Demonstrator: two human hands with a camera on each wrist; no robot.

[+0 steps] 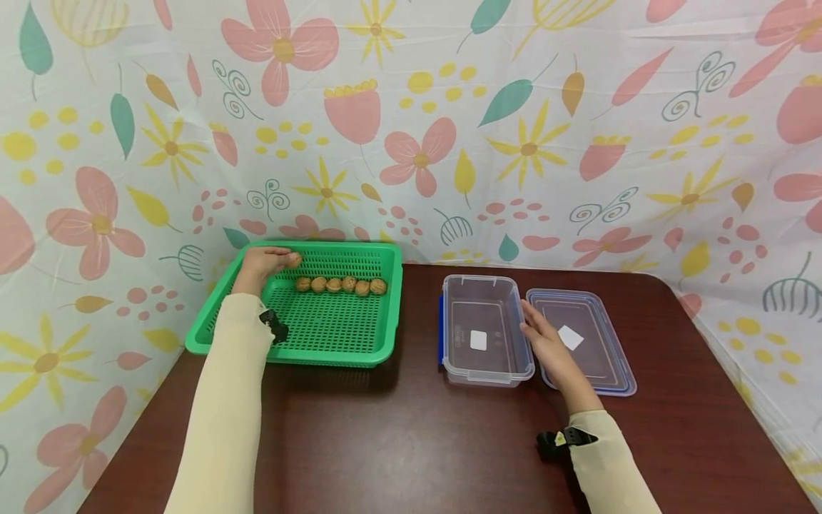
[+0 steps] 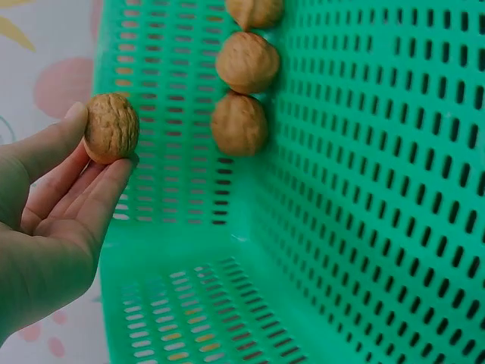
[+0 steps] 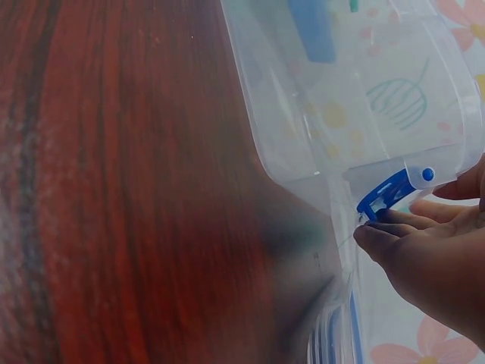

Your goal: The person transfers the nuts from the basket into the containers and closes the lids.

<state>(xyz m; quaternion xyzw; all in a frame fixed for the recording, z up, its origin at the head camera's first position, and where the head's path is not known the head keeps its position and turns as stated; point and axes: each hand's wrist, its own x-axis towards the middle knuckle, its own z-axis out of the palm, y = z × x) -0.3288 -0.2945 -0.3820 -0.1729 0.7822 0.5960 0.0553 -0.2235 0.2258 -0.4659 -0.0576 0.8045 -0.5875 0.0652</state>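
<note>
From the head view, my left hand [image 1: 262, 265] reaches into the far left corner of a green basket [image 1: 212, 321] in the left half of the frame, fingers pinching one walnut [image 1: 293, 260] lifted above the basket floor. Just to its right, six more walnuts [image 1: 341, 285] lie in a row touching one another along the basket's back wall. At centre right my right hand [image 1: 546, 346] rests with straight, relaxed fingers against the right wall of a clear plastic box [image 1: 486, 371], probably to steady it; it grips nothing. The box's lid [image 1: 610, 371] lies flat just beside it on the right, partly under my hand. Both stand on a dark wood table [image 1: 411, 442], well apart from the basket, with a flowered cloth [image 1: 578, 143] hung behind. In the left wrist view, at upper left, my thumb and fingers [image 2: 91, 205] hold the walnut [image 2: 111, 127] by its sides, clear of the basket wall [image 2: 174, 152]; three walnuts of the row [image 2: 239, 123] show at top centre. In the right wrist view, at lower right, my fingertips [image 3: 386, 236] touch the box [image 3: 303, 114] by its blue clip [image 3: 385, 194]. Nothing stands on the table between basket and box.
</note>
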